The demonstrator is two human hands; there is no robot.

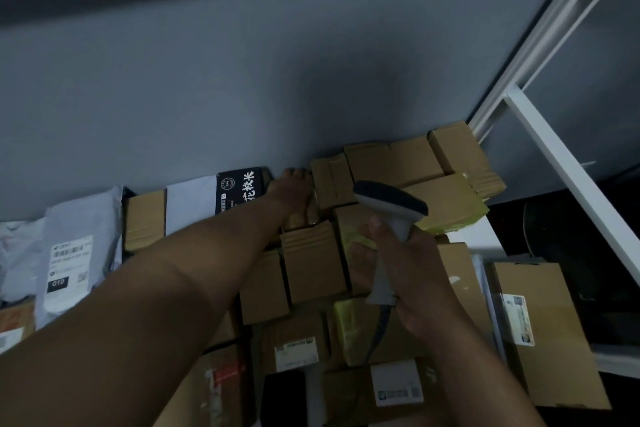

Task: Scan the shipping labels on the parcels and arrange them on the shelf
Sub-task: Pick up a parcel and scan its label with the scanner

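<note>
Dim light, head view looking down on a shelf packed w/ parcels against a grey wall. Left hand is stretched far forward, arm crossing the frame from bottom left; it rests on a small brown box at the back row, fingers reaching to the wall between a black box w/ white lettering and a taped brown box. Whether those fingers curl round anything can't tell (only the back of the hand shows). Right hand grips a grey handheld scanner by its handle, fingers wrapped round it, dark head pointing up and away over the brown boxes; its cable hangs down from the handle base. Just beyond the scanner head sits a box wrapped in yellow tape, w/ more brown boxes stacked behind it in the corner. Left side of the shelf: a grey mailer bag w/ barcode label, beside it another brown box and a pale mailer. Nearer the camera: a box w/ a white label, another labelled box, and at right a big flat carton w/ a label on its side. White shelf frame runs up the right edge.
</note>
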